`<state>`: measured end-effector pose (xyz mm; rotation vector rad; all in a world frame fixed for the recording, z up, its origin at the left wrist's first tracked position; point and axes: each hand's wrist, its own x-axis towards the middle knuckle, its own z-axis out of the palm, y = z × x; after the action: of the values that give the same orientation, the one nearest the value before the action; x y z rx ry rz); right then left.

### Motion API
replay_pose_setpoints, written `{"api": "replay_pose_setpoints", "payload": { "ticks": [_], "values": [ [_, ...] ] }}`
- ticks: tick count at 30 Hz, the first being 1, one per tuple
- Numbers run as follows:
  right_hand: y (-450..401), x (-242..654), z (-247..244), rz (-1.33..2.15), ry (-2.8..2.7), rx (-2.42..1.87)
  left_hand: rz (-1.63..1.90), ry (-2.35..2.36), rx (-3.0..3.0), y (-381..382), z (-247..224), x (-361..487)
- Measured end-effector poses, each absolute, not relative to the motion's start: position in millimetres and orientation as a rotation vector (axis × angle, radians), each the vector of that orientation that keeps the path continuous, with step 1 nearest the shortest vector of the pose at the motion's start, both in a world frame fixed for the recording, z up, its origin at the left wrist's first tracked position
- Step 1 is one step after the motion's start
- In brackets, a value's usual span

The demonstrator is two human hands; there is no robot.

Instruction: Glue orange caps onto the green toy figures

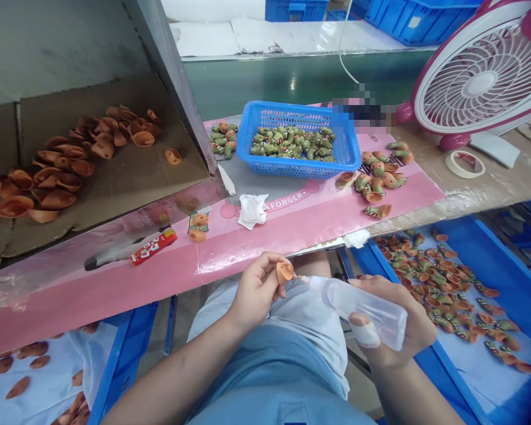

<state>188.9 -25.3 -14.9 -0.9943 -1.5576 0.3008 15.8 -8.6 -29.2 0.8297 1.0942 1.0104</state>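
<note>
My left hand (259, 289) pinches a small orange hollow cone-shaped piece (285, 271), its open side turned toward the right. In my right hand (398, 313) lies a translucent squeeze bottle (367, 307) with a narrow nozzle, tilted so the tip points left at the orange piece. The tip sits at or very near the piece's edge; whether it touches cannot be made out. Both hands are above my lap, in front of the pink table edge. A white wrap covers one finger of the right hand.
A blue basket (298, 168) holds small green figures; joined green-and-orange pieces (380, 171) lie to its right. Orange pieces (101, 136) fill an open box at left. Blue trays (504, 254) flank my lap. A fan (478, 82), tape roll (464, 164) and crumpled tissue (252, 210) are on the table.
</note>
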Motion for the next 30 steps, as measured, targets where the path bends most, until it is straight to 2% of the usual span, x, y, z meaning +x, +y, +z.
{"api": "replay_pose_setpoints", "payload": {
  "ticks": [30],
  "values": [
    [-28.5,189.0,-18.5,0.269,-1.590,-0.949,0.986,1.092,0.830,-11.3,-32.3,17.8]
  ]
}}
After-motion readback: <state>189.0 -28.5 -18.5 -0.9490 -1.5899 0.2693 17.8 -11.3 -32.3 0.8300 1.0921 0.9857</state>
